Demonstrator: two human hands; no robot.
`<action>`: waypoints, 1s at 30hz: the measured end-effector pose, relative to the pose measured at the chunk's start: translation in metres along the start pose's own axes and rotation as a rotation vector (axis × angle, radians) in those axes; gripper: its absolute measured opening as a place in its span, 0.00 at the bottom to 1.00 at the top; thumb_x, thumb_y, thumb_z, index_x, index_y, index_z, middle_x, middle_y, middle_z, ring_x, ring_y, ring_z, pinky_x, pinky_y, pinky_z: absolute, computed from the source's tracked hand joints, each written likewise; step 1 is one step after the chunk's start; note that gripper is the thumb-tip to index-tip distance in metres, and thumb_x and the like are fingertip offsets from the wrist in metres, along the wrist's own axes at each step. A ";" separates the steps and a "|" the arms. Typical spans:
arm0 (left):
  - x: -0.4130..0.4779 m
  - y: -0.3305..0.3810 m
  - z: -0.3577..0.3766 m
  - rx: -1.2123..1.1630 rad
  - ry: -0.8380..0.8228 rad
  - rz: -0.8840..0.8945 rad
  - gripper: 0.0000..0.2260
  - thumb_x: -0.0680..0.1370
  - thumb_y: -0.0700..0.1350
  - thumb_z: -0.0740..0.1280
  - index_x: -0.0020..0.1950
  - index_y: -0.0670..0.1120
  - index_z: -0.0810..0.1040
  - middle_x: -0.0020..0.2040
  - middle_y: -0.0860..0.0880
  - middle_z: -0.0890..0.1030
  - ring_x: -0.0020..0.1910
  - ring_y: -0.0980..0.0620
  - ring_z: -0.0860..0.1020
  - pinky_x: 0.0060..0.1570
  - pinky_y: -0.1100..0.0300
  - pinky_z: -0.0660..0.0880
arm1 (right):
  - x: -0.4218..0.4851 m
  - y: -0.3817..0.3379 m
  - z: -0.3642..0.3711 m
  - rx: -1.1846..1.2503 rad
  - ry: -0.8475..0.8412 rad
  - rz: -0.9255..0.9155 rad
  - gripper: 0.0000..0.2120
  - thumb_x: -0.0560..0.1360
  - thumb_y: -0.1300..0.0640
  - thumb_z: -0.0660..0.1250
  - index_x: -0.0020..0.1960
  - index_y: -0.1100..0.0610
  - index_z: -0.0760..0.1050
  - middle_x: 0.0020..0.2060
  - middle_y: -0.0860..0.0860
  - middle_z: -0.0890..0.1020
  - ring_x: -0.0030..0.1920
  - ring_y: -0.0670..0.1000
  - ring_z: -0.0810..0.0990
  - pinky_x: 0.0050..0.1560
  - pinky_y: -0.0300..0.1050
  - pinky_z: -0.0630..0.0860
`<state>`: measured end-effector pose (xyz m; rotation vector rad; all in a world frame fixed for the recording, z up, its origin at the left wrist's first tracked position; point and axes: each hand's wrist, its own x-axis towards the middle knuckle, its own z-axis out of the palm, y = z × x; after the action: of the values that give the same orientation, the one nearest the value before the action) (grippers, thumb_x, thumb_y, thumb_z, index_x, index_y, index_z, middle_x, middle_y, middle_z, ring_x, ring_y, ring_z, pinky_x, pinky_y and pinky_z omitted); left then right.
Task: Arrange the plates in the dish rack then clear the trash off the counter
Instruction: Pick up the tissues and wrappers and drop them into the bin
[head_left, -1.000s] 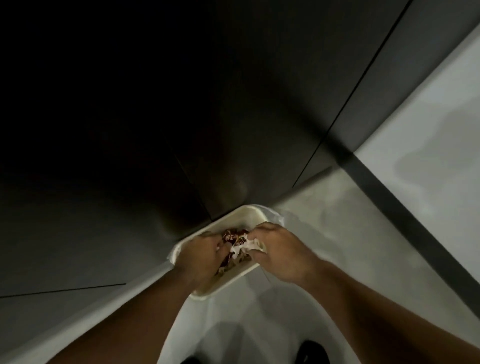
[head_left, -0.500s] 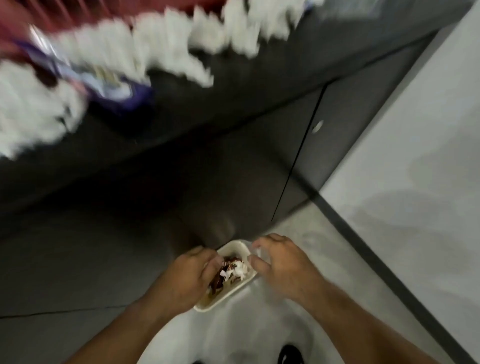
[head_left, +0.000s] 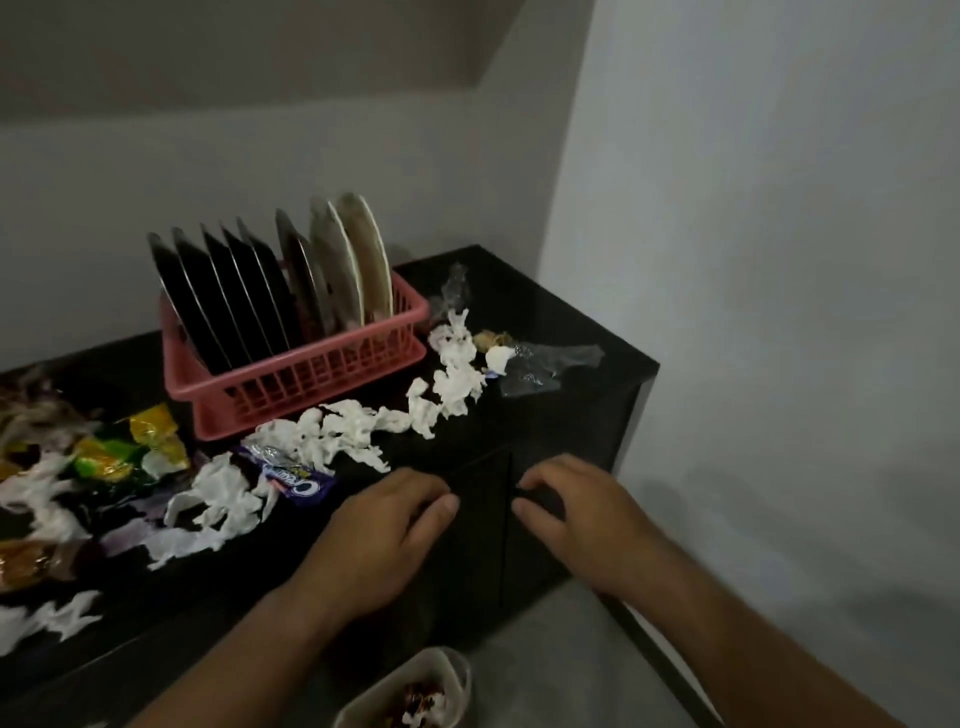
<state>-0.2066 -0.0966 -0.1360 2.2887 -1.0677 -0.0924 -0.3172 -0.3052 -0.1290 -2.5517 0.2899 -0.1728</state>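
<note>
The left hand (head_left: 384, 525) and the right hand (head_left: 576, 514) are held palm down, side by side, with the fingers loosely bent; nothing is gripped by either. They are seen before the dark cabinet front (head_left: 483, 540), just below the edge of the glossy black tabletop (head_left: 561, 421); whether the cabinet is touched cannot be told. Below the wrists, a pale, round-cornered bin (head_left: 452, 666) is seen on the floor, with crumpled scraps inside.

Nearest the left hand, a shiny blue biscuit wrapper (head_left: 298, 483) is laid among crumpled white tissues (head_left: 358, 431), which are strung in a ragged line across the tabletop. Crinkled clear plastic film (head_left: 550, 361) is spread at the right end, and yellow-green foil wrappers (head_left: 130, 447) are heaped at the left.

Behind the tissues a pink slatted plastic dish rack (head_left: 291, 384) is set. Round plates (head_left: 234, 296) are stood on edge in it, dark ones at the left and pale ones at the right.
</note>
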 end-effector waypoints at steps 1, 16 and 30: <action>0.005 0.005 -0.007 0.008 0.021 0.015 0.13 0.79 0.61 0.58 0.54 0.58 0.77 0.47 0.63 0.76 0.47 0.65 0.75 0.48 0.63 0.73 | 0.004 -0.002 -0.011 -0.004 0.026 -0.017 0.12 0.78 0.45 0.65 0.59 0.49 0.77 0.53 0.42 0.75 0.54 0.43 0.74 0.56 0.40 0.73; 0.123 -0.034 -0.012 0.007 0.063 0.064 0.12 0.79 0.60 0.58 0.55 0.57 0.77 0.50 0.63 0.75 0.48 0.64 0.75 0.51 0.61 0.74 | 0.101 0.035 -0.034 -0.162 -0.030 0.127 0.21 0.76 0.39 0.65 0.65 0.47 0.73 0.61 0.43 0.73 0.60 0.44 0.70 0.59 0.40 0.72; 0.222 -0.056 0.017 0.021 -0.006 0.086 0.13 0.79 0.59 0.59 0.58 0.57 0.77 0.54 0.62 0.76 0.52 0.62 0.75 0.52 0.60 0.75 | 0.202 0.114 -0.021 -0.331 -0.197 0.401 0.59 0.59 0.21 0.64 0.76 0.36 0.33 0.76 0.50 0.27 0.76 0.66 0.34 0.72 0.74 0.44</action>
<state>-0.0248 -0.2365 -0.1401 2.2593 -1.1741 -0.0538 -0.1442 -0.4582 -0.1614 -2.7367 0.7981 0.3006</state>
